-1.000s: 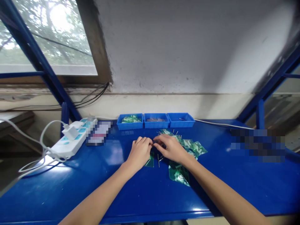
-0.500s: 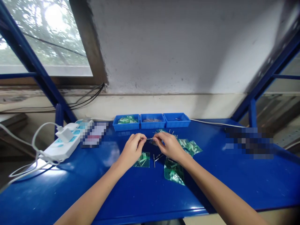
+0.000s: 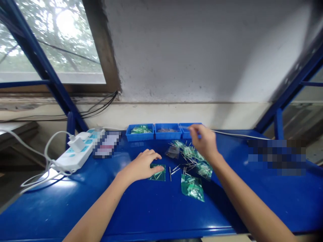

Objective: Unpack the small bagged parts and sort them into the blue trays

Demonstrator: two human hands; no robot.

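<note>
My left hand [image 3: 143,164] is open above the table, thumb and fingers apart, close over a small green plastic bag [image 3: 161,173] with pale pieces and thin metal rods. My right hand [image 3: 204,141] is raised at the right blue bin [image 3: 186,134], fingers pinched on a thin metal rod [image 3: 185,127] smeared by motion. Between the hands lie a few loose metal rods [image 3: 170,174]. A pile of rods and green bags [image 3: 189,153] sits below my right hand, with another green bag [image 3: 192,188] nearer the front. A small clear bag [image 3: 173,152] of dark pieces lies beside the pile.
At the back, the left blue bin [image 3: 140,137] contains green bags and the middle blue bin [image 3: 168,135] brownish pieces. A white power strip [image 3: 80,151] with cables and a blurred-out phone [image 3: 107,144] are on the left. Blue frame posts [image 3: 279,124] stand at the sides.
My hands, earlier together on a thin metal rod, have parted. The right has moved up and back to the right bin with it; the left has let go, opened and lowered toward the green bag.
</note>
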